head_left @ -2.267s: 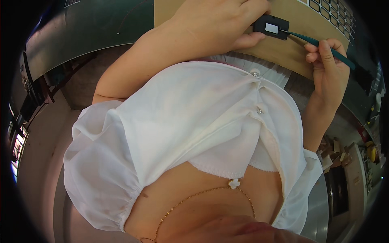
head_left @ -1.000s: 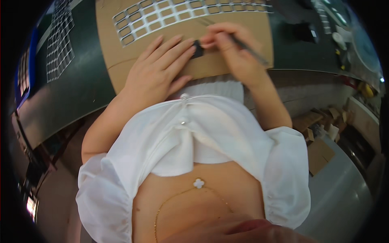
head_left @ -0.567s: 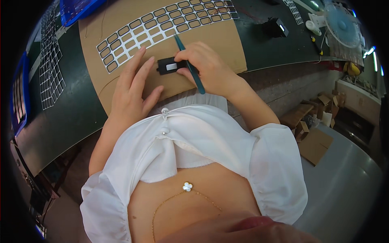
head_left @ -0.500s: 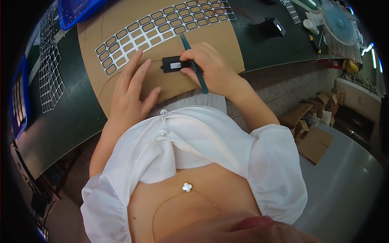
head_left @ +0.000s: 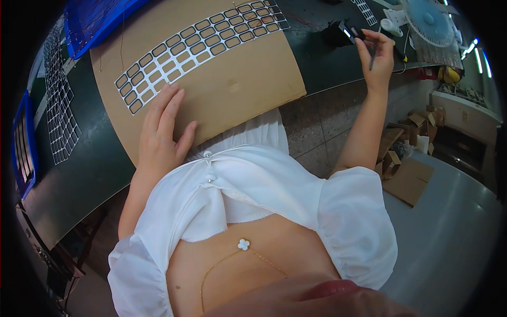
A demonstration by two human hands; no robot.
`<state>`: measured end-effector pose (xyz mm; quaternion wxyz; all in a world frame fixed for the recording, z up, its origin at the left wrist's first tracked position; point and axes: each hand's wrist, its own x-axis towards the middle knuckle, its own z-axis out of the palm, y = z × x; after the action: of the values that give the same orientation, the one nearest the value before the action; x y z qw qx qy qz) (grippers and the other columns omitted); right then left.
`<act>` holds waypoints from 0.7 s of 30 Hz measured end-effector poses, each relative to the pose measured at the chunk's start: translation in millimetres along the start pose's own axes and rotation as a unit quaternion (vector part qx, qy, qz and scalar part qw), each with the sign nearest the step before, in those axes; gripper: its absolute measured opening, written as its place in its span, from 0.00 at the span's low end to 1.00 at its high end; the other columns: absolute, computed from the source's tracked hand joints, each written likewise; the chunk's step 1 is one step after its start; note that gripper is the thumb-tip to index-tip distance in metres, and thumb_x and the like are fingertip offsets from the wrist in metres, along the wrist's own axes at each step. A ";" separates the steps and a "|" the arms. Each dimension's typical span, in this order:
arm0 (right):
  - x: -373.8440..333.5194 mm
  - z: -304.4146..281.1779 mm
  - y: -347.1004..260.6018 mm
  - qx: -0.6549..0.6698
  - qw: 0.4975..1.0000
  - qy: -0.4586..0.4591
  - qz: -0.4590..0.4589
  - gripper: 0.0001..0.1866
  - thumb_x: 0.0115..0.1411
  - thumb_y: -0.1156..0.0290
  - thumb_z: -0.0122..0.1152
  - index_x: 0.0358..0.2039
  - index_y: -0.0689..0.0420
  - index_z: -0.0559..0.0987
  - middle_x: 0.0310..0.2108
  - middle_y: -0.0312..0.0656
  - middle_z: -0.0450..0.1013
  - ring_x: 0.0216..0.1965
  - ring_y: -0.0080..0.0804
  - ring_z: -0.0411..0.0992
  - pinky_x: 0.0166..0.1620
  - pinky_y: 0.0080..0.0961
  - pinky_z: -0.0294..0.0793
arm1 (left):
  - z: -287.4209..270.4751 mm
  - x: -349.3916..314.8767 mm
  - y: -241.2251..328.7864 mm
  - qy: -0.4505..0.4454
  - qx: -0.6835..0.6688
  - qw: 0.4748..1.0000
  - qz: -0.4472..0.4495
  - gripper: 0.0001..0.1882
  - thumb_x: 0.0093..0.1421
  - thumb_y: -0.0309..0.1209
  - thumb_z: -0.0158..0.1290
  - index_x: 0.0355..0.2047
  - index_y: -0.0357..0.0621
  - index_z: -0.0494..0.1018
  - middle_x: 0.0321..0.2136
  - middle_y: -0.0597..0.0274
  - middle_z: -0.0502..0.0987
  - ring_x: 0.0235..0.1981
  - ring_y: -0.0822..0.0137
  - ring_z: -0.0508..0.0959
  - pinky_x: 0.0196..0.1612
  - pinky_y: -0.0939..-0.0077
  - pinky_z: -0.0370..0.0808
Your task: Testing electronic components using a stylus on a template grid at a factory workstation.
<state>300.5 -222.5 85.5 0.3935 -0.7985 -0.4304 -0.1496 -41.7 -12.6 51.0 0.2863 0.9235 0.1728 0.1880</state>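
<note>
My left hand (head_left: 160, 129) lies open on the cardboard sheet (head_left: 243, 79), its fingertips at the lower edge of a curved white grid strip (head_left: 203, 42). Many of the strip's openings have dark rims; several toward its lower left look plain. My right hand (head_left: 379, 62) is stretched out to the far right, fingers closed on tweezers (head_left: 373, 61). A small black rectangular piece (head_left: 358, 33) with a pale window is at its fingertips. Just left of them stands a black block (head_left: 338, 35) with a bright light on its face.
A blue tray (head_left: 95, 31) with thin wires stands at the upper left. White grid sheets (head_left: 60, 116) and another blue tray (head_left: 25, 142) lie on the dark green table (head_left: 95, 174). A fan (head_left: 429, 21) and a white bottle (head_left: 391, 26) are at upper right; cardboard boxes (head_left: 417, 132) sit below.
My right hand has moved from above the cardboard to the black block at far right, carrying the tweezers and the black piece. My left hand stays on the cardboard.
</note>
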 end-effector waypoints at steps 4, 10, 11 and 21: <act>0.6 3.6 11.6 -0.048 0.996 -0.069 0.036 0.13 0.47 0.76 0.60 0.34 0.59 0.69 0.34 0.39 0.71 0.32 0.27 0.69 0.40 0.20 0.67 | -1.5 1.2 1.4 -0.003 0.007 1.000 -0.011 0.26 0.46 0.23 0.54 0.48 0.42 0.63 0.49 0.58 0.64 0.52 0.59 0.63 0.52 0.73 0.63; 10.5 5.2 12.5 -0.039 0.998 -0.028 -0.028 0.11 0.52 0.70 0.57 0.34 0.59 0.69 0.38 0.42 0.71 0.34 0.29 0.70 0.39 0.21 0.67 | -0.7 2.2 0.3 -0.003 0.010 1.000 -0.007 0.26 0.46 0.23 0.54 0.48 0.42 0.63 0.49 0.58 0.65 0.52 0.60 0.64 0.52 0.73 0.63; 15.7 4.1 9.9 -0.027 0.998 -0.057 0.005 0.11 0.53 0.69 0.56 0.35 0.59 0.69 0.39 0.43 0.71 0.37 0.30 0.69 0.41 0.21 0.66 | -0.5 2.2 0.1 -0.005 0.014 1.000 -0.009 0.26 0.46 0.24 0.54 0.48 0.42 0.63 0.49 0.58 0.65 0.52 0.60 0.64 0.52 0.73 0.63; 32.5 0.2 53.3 0.144 0.947 -0.210 0.195 0.11 0.56 0.65 0.52 0.36 0.57 0.67 0.45 0.44 0.67 0.45 0.30 0.65 0.46 0.20 0.62 | -0.6 3.6 3.7 -0.009 0.016 0.999 -0.028 0.26 0.47 0.24 0.54 0.49 0.42 0.63 0.48 0.57 0.65 0.52 0.60 0.64 0.52 0.73 0.63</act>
<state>362.3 -220.9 77.6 0.4261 -0.8150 -0.3564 0.1648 -38.0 -13.6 54.6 0.2785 0.9244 0.1991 0.1684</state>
